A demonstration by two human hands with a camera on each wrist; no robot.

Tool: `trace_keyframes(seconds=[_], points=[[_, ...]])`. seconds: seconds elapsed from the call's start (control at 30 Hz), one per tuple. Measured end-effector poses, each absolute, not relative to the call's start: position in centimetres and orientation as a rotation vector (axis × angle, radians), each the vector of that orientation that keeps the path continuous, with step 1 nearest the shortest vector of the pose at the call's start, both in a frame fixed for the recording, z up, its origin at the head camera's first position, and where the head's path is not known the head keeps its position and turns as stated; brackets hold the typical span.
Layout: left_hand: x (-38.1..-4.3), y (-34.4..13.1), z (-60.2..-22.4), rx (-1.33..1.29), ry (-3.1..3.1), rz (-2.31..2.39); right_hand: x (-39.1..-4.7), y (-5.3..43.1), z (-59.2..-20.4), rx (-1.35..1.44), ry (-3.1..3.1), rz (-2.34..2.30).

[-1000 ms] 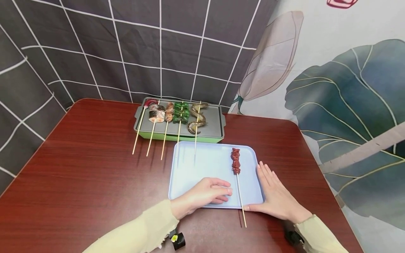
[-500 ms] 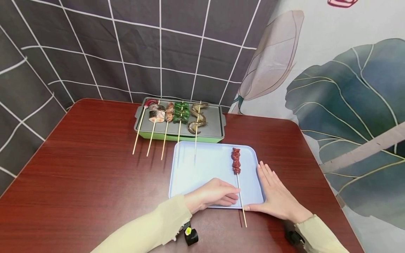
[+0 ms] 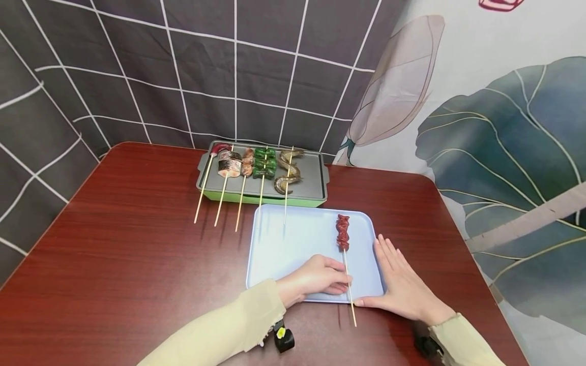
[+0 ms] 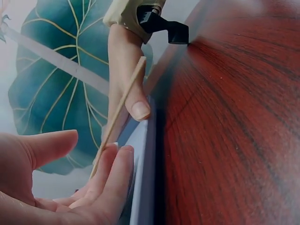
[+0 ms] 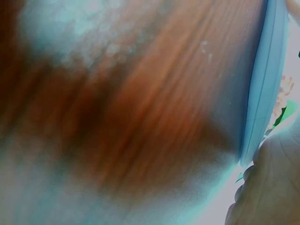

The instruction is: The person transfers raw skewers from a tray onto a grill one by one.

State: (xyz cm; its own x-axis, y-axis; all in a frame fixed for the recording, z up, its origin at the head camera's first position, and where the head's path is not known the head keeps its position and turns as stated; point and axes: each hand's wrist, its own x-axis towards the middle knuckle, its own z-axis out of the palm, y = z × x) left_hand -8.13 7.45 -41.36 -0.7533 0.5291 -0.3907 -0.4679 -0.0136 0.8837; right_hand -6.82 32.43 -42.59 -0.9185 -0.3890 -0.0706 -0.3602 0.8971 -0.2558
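Observation:
A skewer of dark red meat pieces (image 3: 342,233) lies on the right part of a pale blue tray (image 3: 279,254), its bare stick (image 4: 123,99) sticking out past the near edge. My left hand (image 3: 320,276) reaches over the tray from the left, fingertips right at the stick. In the left wrist view the stick passes by the fingers (image 4: 115,176), while the thumb (image 4: 51,147) stands apart from them. My right hand (image 3: 403,287) lies along the tray's right side with fingers straight, its thumb at the near right corner beside the stick.
Behind the tray stands a green grill box with a grey top plate (image 3: 311,178). Across it lie several skewers, among them green pepper (image 3: 264,163), shrimp (image 3: 287,175) and a fish-like piece (image 3: 230,163). Their sticks overhang the front, two above the tray. Curtains hang behind the red-brown table (image 3: 137,244).
My left hand has moved right across the tray, up to the stick of the meat skewer. The right hand stays at the tray's side. The head view has shifted slightly.

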Motion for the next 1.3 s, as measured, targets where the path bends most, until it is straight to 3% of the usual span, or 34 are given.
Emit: trace_keyframes(seconds=[1.3], points=[[-8.2, 5.2, -39.2, 0.150, 1.562, 2.018, -6.7, 32.5, -42.8, -0.574, 2.947, -0.386]])
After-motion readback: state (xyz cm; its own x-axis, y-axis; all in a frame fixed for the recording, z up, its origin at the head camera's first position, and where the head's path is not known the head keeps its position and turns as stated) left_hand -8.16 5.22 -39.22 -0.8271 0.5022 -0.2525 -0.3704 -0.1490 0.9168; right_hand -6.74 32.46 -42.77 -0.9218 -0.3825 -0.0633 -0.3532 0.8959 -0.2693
